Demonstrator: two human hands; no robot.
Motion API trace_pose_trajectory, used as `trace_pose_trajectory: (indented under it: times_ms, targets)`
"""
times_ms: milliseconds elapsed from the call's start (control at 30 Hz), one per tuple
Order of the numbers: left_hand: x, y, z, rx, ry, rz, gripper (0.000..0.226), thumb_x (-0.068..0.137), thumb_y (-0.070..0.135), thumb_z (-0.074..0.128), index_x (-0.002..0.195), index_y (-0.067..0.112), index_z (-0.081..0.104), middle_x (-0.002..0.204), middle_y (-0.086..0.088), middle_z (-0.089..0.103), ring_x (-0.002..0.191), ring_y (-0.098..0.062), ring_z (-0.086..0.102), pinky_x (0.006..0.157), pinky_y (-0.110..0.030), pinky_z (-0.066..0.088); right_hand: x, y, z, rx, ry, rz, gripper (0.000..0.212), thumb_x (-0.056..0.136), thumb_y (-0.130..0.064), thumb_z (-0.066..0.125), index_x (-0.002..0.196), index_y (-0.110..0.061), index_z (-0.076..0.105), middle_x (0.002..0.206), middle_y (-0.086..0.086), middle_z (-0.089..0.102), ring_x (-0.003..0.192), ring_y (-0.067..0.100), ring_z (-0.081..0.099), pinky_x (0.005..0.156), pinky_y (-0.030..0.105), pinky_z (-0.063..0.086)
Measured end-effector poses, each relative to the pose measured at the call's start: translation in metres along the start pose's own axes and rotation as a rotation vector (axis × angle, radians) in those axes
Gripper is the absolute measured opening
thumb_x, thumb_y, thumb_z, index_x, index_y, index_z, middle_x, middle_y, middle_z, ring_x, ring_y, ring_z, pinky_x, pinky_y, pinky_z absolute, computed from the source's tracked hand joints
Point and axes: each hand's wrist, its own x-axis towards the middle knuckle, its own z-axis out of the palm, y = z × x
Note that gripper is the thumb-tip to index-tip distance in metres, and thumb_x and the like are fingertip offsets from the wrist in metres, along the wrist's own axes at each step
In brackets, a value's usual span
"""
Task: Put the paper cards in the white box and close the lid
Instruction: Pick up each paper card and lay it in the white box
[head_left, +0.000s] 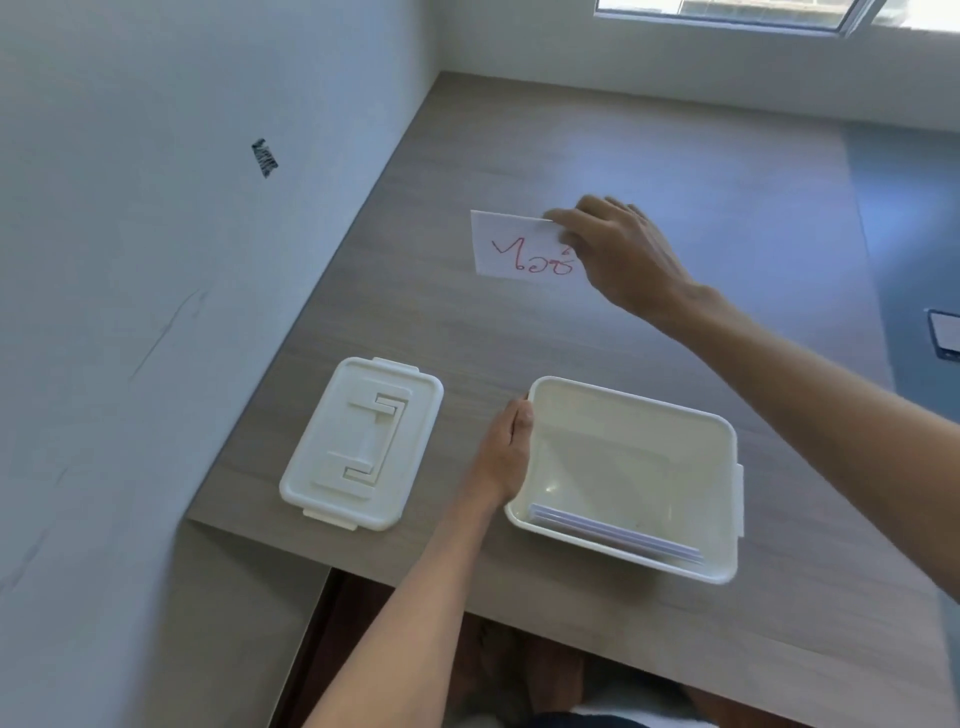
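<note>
The right hand (618, 254) has its grip pinched on the right end of a paper card (511, 249), long axis running left-right, lifted above the table (675, 156). The open white box (717, 441) lies nearer the person, below that grip, steadied by the left hand (504, 457) closed on its left wall; more cards (613, 532) lean inside, and the lid (358, 441) rests left.

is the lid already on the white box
No, the lid lies flat on the table to the left of the open white box, apart from it.
</note>
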Motion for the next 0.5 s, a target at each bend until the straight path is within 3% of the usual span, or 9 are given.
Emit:
trace_pose_trajectory:
  times_ms: [67,100,167,233,500]
  targets:
    - [-0.003,0.005,-0.001,-0.010,-0.016,-0.006,0.027,0.107,0.032,0.027,0.093,0.026,0.049,0.088,0.013,0.048,0.073,0.006,0.045,0.079,-0.022,0.036,-0.033,-0.007,-0.025,0.020,0.055,0.040,0.033,0.097,-0.009,0.053,0.128,-0.012,0.062,0.099,0.010,0.065,0.088,0.032,0.059,0.077,0.041,0.047]
    - [-0.005,0.006,-0.001,-0.015,-0.026,-0.009,0.028,0.108,0.033,0.026,0.107,0.029,0.054,0.100,0.015,0.053,0.082,0.011,0.049,0.083,-0.017,0.035,-0.050,-0.011,-0.035,0.019,0.071,0.060,0.033,0.097,-0.009,0.054,0.128,-0.012,0.063,0.097,0.009,0.065,0.086,0.031,0.058,0.077,0.041,0.046]
    - [-0.007,0.006,-0.002,-0.017,-0.033,-0.003,0.040,0.108,0.035,0.024,0.133,0.025,0.052,0.124,0.014,0.055,0.114,0.007,0.050,0.095,-0.016,0.031,-0.084,-0.019,-0.053,0.022,0.085,0.104,0.033,0.096,-0.008,0.057,0.128,-0.013,0.063,0.096,0.006,0.064,0.085,0.029,0.058,0.077,0.040,0.046]
    - [-0.006,0.006,-0.003,-0.005,-0.032,-0.015,0.047,0.107,0.037,0.023,0.147,0.021,0.044,0.140,0.013,0.049,0.134,-0.001,0.041,0.104,-0.016,0.024,-0.117,-0.027,-0.068,0.044,0.087,0.166,0.032,0.095,-0.007,0.058,0.126,-0.014,0.065,0.095,0.004,0.064,0.086,0.029,0.059,0.077,0.039,0.046]
    - [-0.006,0.010,-0.001,-0.007,-0.022,-0.006,0.046,0.109,0.031,0.023,0.148,0.016,0.042,0.127,0.019,0.040,0.120,0.005,0.033,0.089,-0.005,0.021,-0.226,-0.062,-0.068,0.140,0.027,0.313,0.039,0.088,0.002,0.063,0.122,-0.016,0.068,0.091,0.000,0.063,0.087,0.026,0.062,0.076,0.044,0.048]
